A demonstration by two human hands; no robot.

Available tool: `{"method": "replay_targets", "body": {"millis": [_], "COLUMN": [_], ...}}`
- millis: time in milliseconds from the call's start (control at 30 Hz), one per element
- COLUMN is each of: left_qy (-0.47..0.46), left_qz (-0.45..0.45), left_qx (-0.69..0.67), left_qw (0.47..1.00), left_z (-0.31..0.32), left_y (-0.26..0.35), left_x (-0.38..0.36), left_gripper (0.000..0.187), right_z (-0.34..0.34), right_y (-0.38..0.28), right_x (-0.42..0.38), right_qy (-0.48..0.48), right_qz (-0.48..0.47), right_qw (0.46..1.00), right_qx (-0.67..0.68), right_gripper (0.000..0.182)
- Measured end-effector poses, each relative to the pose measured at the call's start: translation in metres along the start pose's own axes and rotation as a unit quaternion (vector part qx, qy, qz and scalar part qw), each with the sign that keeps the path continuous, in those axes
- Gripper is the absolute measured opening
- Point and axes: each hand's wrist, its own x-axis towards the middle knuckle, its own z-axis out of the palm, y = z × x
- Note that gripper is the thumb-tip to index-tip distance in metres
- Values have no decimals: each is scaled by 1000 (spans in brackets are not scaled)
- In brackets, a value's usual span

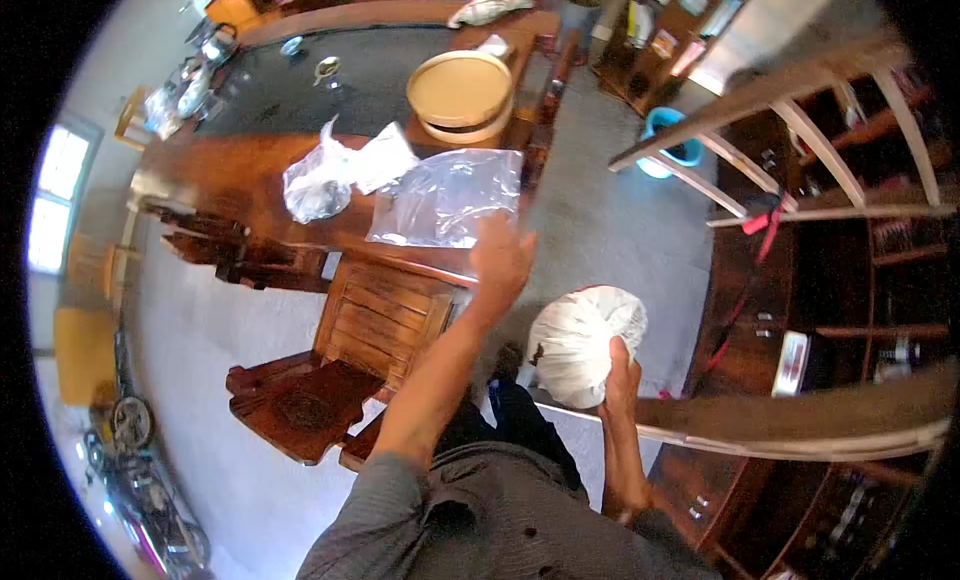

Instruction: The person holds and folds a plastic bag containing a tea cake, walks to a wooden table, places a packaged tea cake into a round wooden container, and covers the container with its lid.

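Note:
A full, pale cloth-like bag point(585, 345) hangs from my right hand point(621, 375), whose fingers are closed on its gathered side. My left hand point(502, 255) reaches to the front edge of the wooden table, over the near right corner of a clear plastic bag point(440, 195) lying flat. Whether its fingers touch or grip the plastic is blurred. Left of the flat bag lie a crumpled clear bag point(318, 185) and a white sheet or bag point(384, 160). Behind them stands a round tan container point(460, 90) with a lid.
A carved wooden chair point(385, 310) stands against the table's near side. A wooden ladder point(740, 105) leans across the right, before dark shelves point(830, 270). A blue bucket point(672, 145) sits on the floor beyond. A motorcycle point(145, 480) stands at lower left.

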Motion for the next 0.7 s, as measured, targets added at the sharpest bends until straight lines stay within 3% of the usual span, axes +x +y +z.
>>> {"method": "replay_targets", "body": {"millis": [100,200,300,333,433,533,567,667,700], "left_qy": [-128,-134,-224,-157,-211,-65,-68,-54,-36], "left_qz": [-32,-31,-61,-60,-112,-45,-37,4,27], "left_qx": [79,161,132,97,67,14,6,-50,-89], "left_qw": [988,977,964,981,969,997,997,997,995], "left_z": [18,49,28,19,-20,-53,-63,-112,-134], "left_y": [3,-23,-34,-37,-42,-53,-61,-61,-51], "left_x": [28,29,38,36,46,40,42,66,80], "left_gripper": [34,26,28,22,19,17,16,12,9], "right_z": [1,27,27,30,51,85,101,138,154], "right_y": [-8,-38,-38,-39,-48,-76,-86,-96,-102], "right_x": [23,21,48,55,68,71,67,85,84], "right_qy": [-8,-44,-58,-54,-107,-180,-196,-426,-447], "right_qz": [-11,11,9,18,14,46,68,109,126], "right_qw": [1000,999,998,997,991,969,957,866,846], "right_qx": [-7,15,-26,-43,-77,-164,-200,-238,-263], "right_gripper": [58,60,62,61,56,47,44,37,38]}}
